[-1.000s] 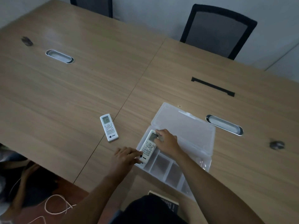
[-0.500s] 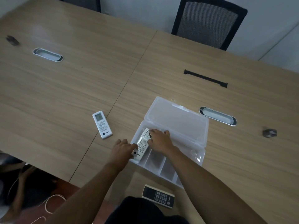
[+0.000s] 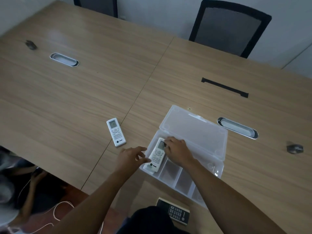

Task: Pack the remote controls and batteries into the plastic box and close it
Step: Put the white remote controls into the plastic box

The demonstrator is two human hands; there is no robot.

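Seating the white remote (image 3: 157, 154) in the plastic box's (image 3: 194, 132) end compartment, I press its top with my right hand (image 3: 177, 150); my left hand (image 3: 130, 157), fingers spread and empty, should steady the lower end just beside.

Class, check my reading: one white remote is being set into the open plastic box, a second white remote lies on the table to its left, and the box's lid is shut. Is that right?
Not quite. In the head view the plastic box has its lid swung fully open, lying flat behind it. The rest holds: one white remote sits in the box under both hands, and the second white remote lies on the table to its left.
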